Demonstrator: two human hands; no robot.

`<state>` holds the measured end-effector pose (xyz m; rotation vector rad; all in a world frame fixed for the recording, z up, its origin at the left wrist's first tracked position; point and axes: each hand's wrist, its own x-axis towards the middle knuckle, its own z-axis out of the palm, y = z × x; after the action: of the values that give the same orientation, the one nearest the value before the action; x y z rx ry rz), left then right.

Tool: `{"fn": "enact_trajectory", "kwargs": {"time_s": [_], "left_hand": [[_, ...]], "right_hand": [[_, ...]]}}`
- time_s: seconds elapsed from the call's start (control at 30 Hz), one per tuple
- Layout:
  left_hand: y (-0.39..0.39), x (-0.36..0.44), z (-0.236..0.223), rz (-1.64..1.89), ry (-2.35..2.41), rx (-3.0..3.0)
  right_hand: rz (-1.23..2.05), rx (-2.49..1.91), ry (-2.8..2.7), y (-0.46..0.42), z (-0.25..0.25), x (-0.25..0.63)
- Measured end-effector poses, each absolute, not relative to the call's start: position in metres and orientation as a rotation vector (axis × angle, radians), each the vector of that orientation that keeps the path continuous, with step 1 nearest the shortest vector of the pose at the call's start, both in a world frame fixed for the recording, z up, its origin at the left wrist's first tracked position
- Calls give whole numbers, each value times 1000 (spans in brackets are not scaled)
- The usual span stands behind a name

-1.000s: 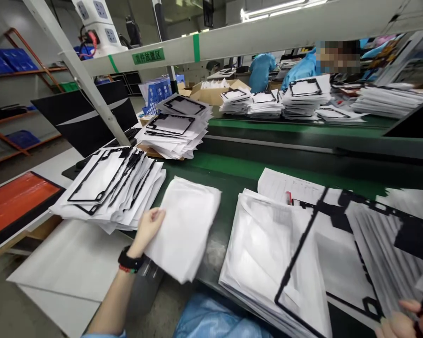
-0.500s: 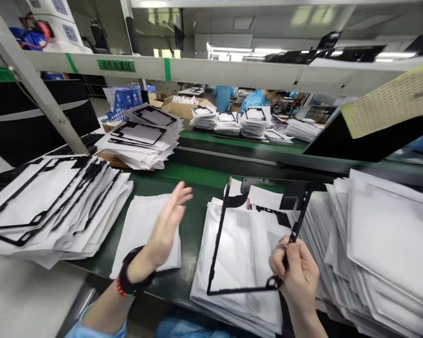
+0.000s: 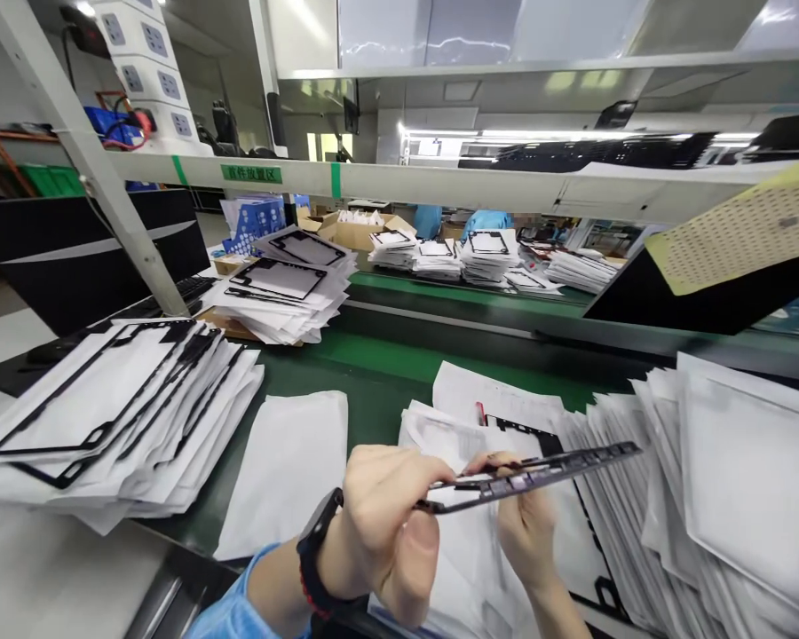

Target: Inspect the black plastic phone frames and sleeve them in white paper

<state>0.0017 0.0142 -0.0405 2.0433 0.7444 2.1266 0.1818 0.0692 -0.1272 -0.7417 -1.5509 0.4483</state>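
Black frame (image 3: 539, 476) is held up in both hands above a stack of white sheets (image 3: 470, 577), turned so that it shows nearly edge-on and slants up toward the right. The left hand (image 3: 390, 524), with a black wristband (image 3: 320, 537) behind it, has its grip pinching the frame's left end between thumb and fingers. The right hand (image 3: 527, 528) has its grip pinching the frame nearer its middle, fingers over the top. Left of the hands, a loose white sheet (image 3: 289, 461) lies flat on the green tabletop (image 3: 373, 382), beside a pile of sheets and frames (image 3: 126, 382). To the right lean many white packets (image 3: 759, 470). Behind the hands, a red pen (image 3: 480, 414) rests near a written page (image 3: 499, 390).
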Motion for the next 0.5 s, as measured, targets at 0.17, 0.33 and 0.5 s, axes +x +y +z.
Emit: {"fn": "enact_trajectory", "kwargs": {"time_s": [0.17,0.33,0.5], "left_hand": [[14,2,-38,2104,830,2188],[10,1,-40,2100,838,2198],[4,-2,-36,1992,918,2215]], "right_hand": [[470,-738,-1579,75,-138,185],[473,-740,-1569,75,-142,185],[481,-768,-1569,76,-144,184]]}}
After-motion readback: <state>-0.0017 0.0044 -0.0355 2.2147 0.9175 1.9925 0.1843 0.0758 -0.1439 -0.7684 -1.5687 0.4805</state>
